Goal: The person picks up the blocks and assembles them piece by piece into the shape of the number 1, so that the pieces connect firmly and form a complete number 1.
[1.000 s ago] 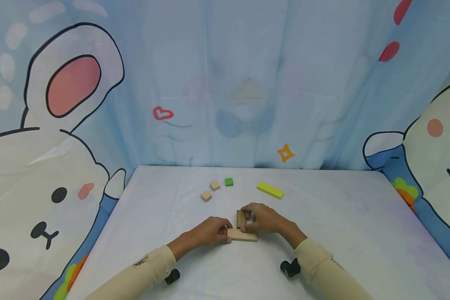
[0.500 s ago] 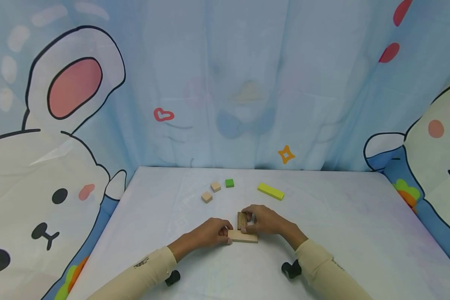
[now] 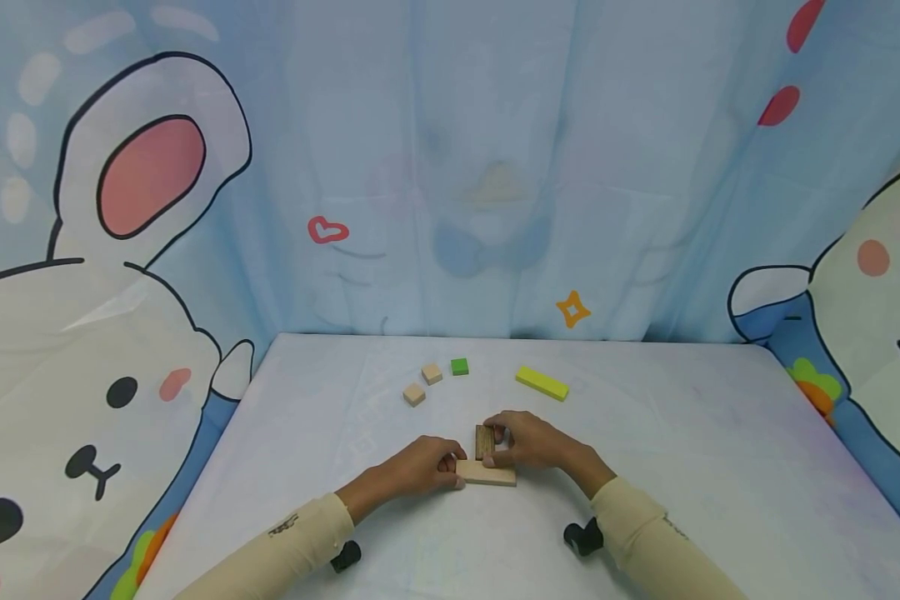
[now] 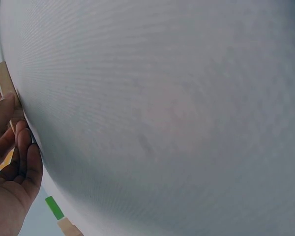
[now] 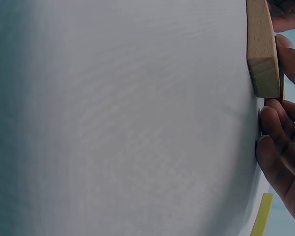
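Fingers of left hand (image 3: 422,463) pinch pale plank (image 3: 490,473), right hand (image 3: 529,440) dark block (image 3: 483,442), yellow bar (image 3: 542,383) beyond.

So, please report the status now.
Left hand pinches pale oblong wooden block. Right hand grips dark brown oblong wooden block, just behind. Yellow rectangular bar beyond, not in the way.

Table (image 3: 690,467): plank (image 3: 487,473) lies crosswise, approx. ctr. L–R; block (image 3: 483,442) directly behind it — contact betw. the two can't be confirmed. L hand (image 3: 420,464) at plank's L end; R hand (image 3: 531,439) at block's R side. Behind and L of block: near cube (image 3: 414,394); far cube (image 3: 431,373) behind and R of it; small block (image 3: 460,367) next R. Bar (image 3: 542,383) behind and R of block. Curtain (image 3: 450,125) behind table.
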Demonstrator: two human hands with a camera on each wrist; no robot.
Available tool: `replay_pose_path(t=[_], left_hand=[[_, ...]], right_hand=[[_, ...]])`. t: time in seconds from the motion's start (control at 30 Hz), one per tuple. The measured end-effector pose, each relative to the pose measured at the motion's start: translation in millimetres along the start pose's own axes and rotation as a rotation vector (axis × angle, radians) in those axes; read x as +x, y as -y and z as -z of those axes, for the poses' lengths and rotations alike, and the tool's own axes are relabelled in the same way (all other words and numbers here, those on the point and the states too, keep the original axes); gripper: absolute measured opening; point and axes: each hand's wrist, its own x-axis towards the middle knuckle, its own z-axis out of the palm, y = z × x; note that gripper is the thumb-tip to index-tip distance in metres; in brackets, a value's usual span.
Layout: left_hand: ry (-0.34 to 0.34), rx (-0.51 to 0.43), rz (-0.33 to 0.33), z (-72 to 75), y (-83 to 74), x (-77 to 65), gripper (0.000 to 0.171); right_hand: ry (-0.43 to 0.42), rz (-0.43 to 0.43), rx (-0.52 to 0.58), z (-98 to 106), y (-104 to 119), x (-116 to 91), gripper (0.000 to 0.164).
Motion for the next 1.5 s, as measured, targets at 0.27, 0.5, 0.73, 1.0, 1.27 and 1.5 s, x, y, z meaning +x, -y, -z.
replay_pose_path(t=[0.27,0.5,0.73,1.0,1.27,1.5], left_hand=[[0.013,-0.002,0.032,-0.7,-0.1,0.5,0.032],[0.008,0.002,0.027,-0.6,0.8,1.3,0.031],[0.007,-0.011,0.020,1.0,-0.6,0.9,0.030],[0.009,-0.006,0.014,1.2,-1.1,0.3,0.030],[0.009,-0.003,0.017,0.1,-0.1,1.0,0.029],[0.005,-0.002,0.004,-0.1,1.5,1.4,0.029]], right_hand=[[0.018,-0.022,0.020,-0.4,-0.5,1.0,0.067],[0.025,-0.024,0.023,0.8,0.2,1.9,0.066],[0.026,-0.009,0.021,2.2,0.6,1.7,0.065],[0.027,-0.012,0.016,1.6,-1.3,2.8,0.067],[0.027,-0.014,0.009,0.7,-2.1,3.8,0.066],[0.021,-0.022,0.002,0.8,-0.9,3.2,0.067]])
